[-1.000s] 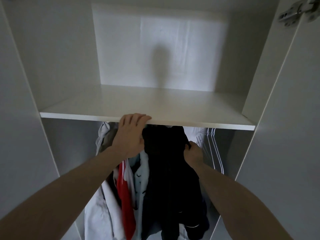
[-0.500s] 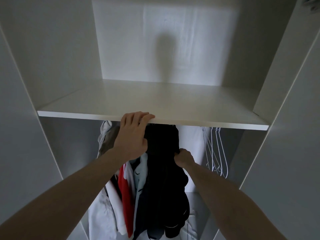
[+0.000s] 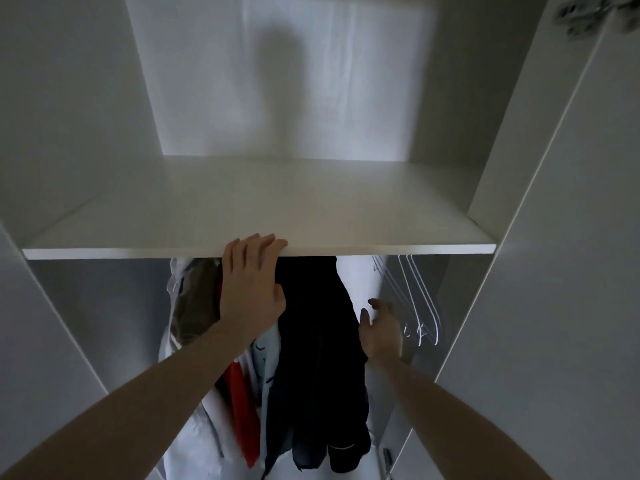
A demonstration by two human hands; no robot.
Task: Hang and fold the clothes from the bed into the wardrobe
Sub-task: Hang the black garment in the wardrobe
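A black garment (image 3: pixel 318 344) hangs below the white wardrobe shelf (image 3: pixel 263 216), among a red garment (image 3: pixel 240 403), a pale blue one (image 3: pixel 265 355) and a white and brown one (image 3: pixel 194 306) on its left. My left hand (image 3: pixel 251 289) reaches up with its fingertips curled over the shelf's front edge, pressing the clothes on its left aside. My right hand (image 3: pixel 381 330) hovers just right of the black garment with fingers spread, holding nothing. The rail is hidden behind the shelf.
Several bare white wire hangers (image 3: pixel 415 303) hang at the right of the compartment. The open wardrobe door (image 3: pixel 571 271) stands on the right, with a metal hinge (image 3: pixel 581 12) at its top, and a white side panel (image 3: pixel 45 341) on the left.
My right hand has let go of the black garment and drawn back to the right with fingers spread. The garment now hangs freely. My left hand stays at the shelf edge.
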